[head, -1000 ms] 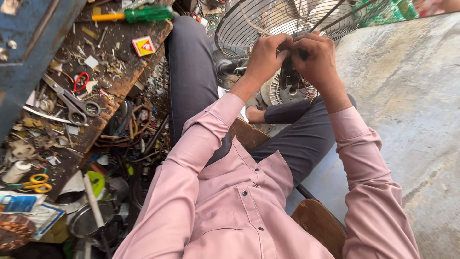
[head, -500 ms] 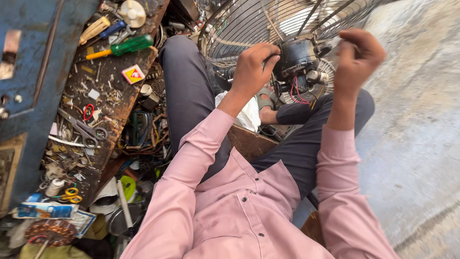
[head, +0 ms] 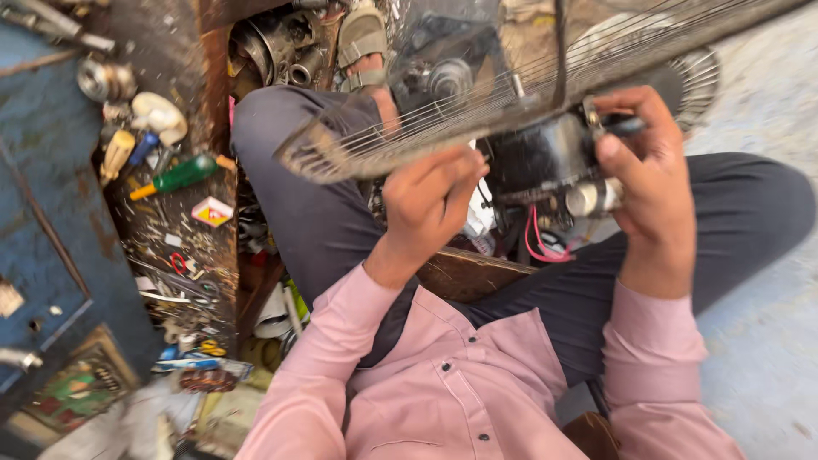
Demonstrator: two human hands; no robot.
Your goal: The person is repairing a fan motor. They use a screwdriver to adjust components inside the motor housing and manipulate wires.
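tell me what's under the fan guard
Under the guard: a dark-trousered leg, a sandalled foot and the black motor. The motor's far side is hidden.

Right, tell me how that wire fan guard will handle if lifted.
The wire fan guard is thin open mesh, so probably light and slightly springy. The black motor fixed behind likely makes it back-heavy, so the right hand grips there while the left hand steadies the wires.
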